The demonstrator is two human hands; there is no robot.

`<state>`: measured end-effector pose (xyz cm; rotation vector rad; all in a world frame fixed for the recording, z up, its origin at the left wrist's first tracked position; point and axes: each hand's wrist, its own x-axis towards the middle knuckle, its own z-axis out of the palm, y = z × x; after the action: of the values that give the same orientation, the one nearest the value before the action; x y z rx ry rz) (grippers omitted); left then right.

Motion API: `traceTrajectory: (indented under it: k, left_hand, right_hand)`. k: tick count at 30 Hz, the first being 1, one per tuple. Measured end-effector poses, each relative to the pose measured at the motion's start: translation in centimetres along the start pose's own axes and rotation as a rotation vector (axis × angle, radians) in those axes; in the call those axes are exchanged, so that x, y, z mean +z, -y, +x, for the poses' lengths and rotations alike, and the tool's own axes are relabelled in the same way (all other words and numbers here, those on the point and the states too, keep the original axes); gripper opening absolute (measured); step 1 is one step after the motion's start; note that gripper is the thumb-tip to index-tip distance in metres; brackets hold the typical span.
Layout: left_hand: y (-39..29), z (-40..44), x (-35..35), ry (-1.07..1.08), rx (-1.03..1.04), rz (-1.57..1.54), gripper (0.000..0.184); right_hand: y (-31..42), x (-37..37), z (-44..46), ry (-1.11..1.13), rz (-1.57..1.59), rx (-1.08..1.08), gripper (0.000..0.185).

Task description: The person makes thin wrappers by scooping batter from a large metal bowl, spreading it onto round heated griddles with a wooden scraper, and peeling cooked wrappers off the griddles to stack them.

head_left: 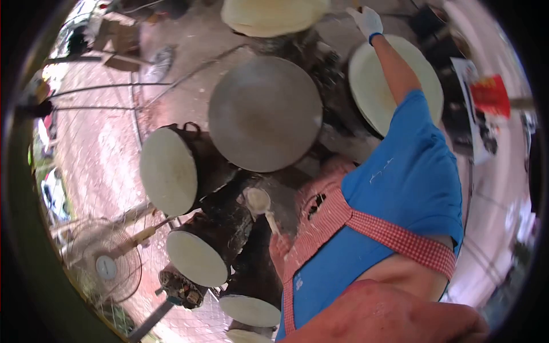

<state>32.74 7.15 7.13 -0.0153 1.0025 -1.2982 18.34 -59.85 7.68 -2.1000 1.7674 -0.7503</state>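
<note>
Gripping the ladle (pixel 271 222), your left hand (pixel 279 246) should hold it flat. I can't tell your gloved right hand's (pixel 369 23) grip.

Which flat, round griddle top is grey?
The large, grey, round griddle top at upper centre, with its faint brownish middle; the other round griddle tops are much paler, cream-toned.

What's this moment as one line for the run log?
left hand: holding ladle | right hand: gloved, arm extended, grip unclear | grey griddle: central | pale-topped pans: around it
</note>
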Motion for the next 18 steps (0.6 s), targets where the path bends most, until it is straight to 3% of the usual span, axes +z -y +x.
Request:
traceTrajectory:
  k: [4, 6, 8, 9, 10, 11, 12, 18]
  left_hand:
    - [-0.8, -1.3, -0.3, -0.078, -0.039, 0.097, 0.029]
    - [-2.5, -2.1, -1.9, -0.087, -0.078, 0.101, 0.029]
    - [-4.1, -2.7, -3.3, -0.004, -0.313, 0.098, 0.029]
    - [-4.4, -3.2, -3.8, -0.016, -0.296, 0.134, 0.029]
    - [-4.7, -4.0, -4.4, -0.005, -0.307, 0.144, 0.029]
    - [-4.7, -4.7, -4.6, -0.083, -0.182, 0.249, 0.029]
    - [-4.5, -4.8, -4.7, -0.052, -0.236, 0.188, 0.029]
    - [-5.7, -5.6, -6.3, -0.04, -0.306, 0.204, 0.029]
  right_hand:
    - [-6.2, -3.4, -14.8, -0.005, -0.046, -0.085, 0.043]
    - [-5.3, -5.2, -22.9, 0.049, -0.139, -0.121, 0.039]
    - [-4.6, -4.0, -27.5, 0.118, -0.223, -0.157, 0.044]
    - [-3.2, -4.0, -29.3, 0.095, -0.204, -0.145, 0.046]
    - [-3.6, -3.1, -30.0, 0.179, -0.267, -0.12, 0.043]
    - [-3.7, -2.8, -30.3, 0.201, -0.332, -0.123, 0.038]
    - [-4.0, -2.7, -30.1, 0.223, -0.395, -0.124, 0.033]
    - [-8.1, -9.0, -24.5, -0.034, -0.285, -0.206, 0.027]
